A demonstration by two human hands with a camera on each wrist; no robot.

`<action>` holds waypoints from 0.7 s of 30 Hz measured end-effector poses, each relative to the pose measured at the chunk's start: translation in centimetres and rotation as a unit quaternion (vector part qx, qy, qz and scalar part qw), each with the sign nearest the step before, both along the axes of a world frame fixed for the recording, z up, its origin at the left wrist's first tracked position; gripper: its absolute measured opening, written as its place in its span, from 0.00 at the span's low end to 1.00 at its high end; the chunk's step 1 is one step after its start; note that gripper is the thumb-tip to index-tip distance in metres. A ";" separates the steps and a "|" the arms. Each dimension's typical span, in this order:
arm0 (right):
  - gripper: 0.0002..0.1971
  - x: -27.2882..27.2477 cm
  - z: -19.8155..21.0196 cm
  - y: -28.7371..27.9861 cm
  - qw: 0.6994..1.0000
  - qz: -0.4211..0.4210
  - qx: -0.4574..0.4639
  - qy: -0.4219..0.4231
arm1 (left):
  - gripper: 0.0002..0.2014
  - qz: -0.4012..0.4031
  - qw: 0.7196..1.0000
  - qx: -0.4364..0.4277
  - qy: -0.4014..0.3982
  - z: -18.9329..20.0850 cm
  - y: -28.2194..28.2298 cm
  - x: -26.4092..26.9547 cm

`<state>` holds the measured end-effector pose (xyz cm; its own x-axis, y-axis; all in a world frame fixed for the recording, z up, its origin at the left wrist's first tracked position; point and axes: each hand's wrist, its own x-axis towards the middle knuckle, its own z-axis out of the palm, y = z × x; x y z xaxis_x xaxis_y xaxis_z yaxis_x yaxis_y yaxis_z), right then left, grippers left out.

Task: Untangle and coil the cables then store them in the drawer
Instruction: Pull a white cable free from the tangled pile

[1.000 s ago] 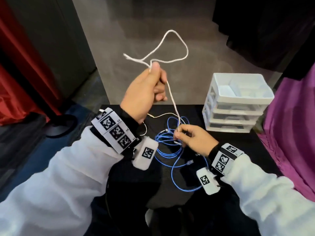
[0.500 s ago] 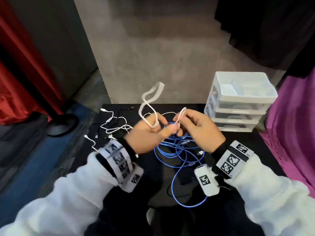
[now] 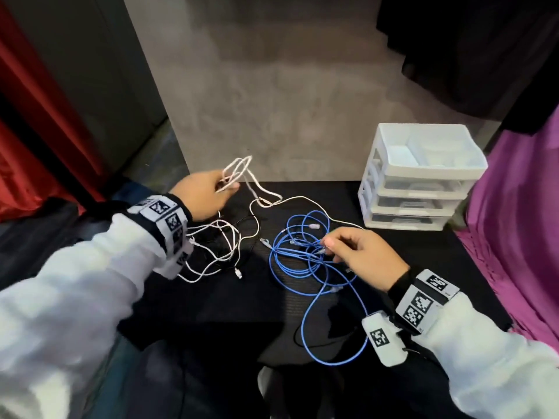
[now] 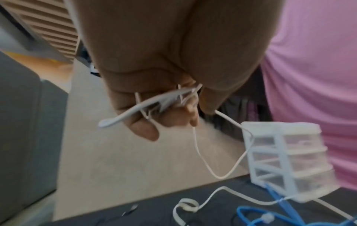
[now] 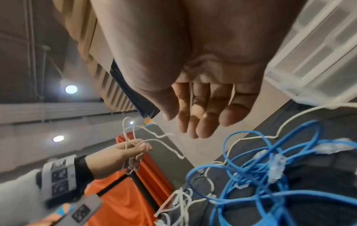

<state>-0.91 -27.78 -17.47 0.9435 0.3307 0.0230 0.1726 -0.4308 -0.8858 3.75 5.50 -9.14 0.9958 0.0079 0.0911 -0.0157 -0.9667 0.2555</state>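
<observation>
My left hand (image 3: 227, 189) grips several small loops of a white cable (image 3: 239, 172) above the table's far left. In the left wrist view the fingers (image 4: 146, 130) curl round the loops, and the cable's tail (image 4: 204, 166) hangs down to the table. The tail runs right toward the white drawer unit (image 3: 420, 182). My right hand (image 3: 328, 249) hovers with relaxed fingers over a tangle of blue cables (image 3: 290, 264). The right wrist view shows its fingers (image 5: 203, 122) straight and holding nothing above the blue cables (image 5: 270, 168).
A second tangle of thin white cables (image 3: 217, 246) and a black cable (image 3: 245, 220) lie on the black table (image 3: 211, 303) below my left wrist. The three-drawer unit stands at the back right beside pink cloth (image 3: 520, 237). A grey wall (image 3: 272, 101) rises behind.
My left hand came down from high up and moved left with the white cable gathered into loops. My right hand let go of the white cable and dropped right, over the blue tangle.
</observation>
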 end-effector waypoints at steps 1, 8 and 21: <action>0.09 0.2 -0.7 -0.4 1.000 -0.008 -0.019 -0.010 | 0.16 0.011 0.999 0.023 0.033 -0.8 1.0 1.0; 0.11 2.2 -6.4 -5.2 0.989 -0.146 -0.021 0.011 | 0.46 0.021 0.971 0.088 0.223 -9.6 3.8 1.9; 0.06 5.0 -9.8 -7.0 0.897 -0.144 -0.401 0.119 | 0.13 -0.259 0.952 -0.161 0.011 -14.9 -12.4 -9.1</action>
<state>4.11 -34.74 -27.30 0.9390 -0.1077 -0.3265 -0.2014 -0.9420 -0.2686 -5.31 -6.91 -24.08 0.8750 -0.4615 0.1460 -0.4609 -0.7023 0.5425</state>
